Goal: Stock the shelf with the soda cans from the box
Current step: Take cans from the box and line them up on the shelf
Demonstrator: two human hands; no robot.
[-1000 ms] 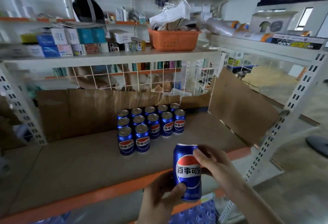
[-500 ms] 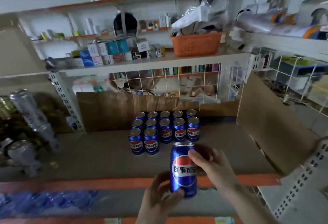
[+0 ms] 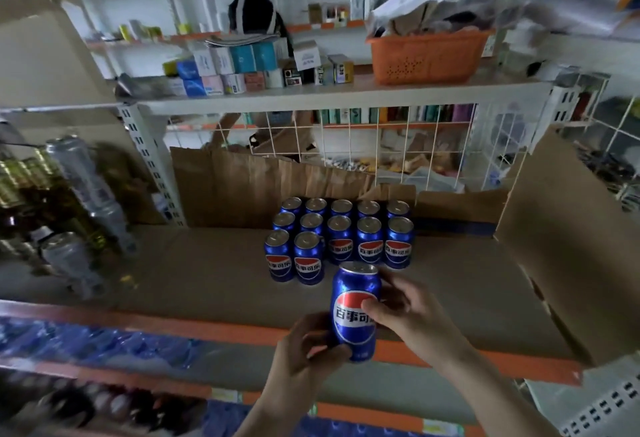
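A blue can (image 3: 356,312) is held upright above the shelf (image 3: 214,274) edge, just before the stocked cans (image 3: 341,239); its base is gripped by the curled left hand (image 3: 304,357), its side by the right hand (image 3: 412,315)

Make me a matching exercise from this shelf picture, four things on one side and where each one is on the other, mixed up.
Things:
1. held soda can
2. orange basket
3. block of blue cans
4. cardboard flap

Places:
A. upper shelf, right
B. standing at the back of the middle shelf
C. between both hands, above the shelf's front edge
D. right end of the middle shelf

Pairs: 1-C, 2-A, 3-B, 4-D
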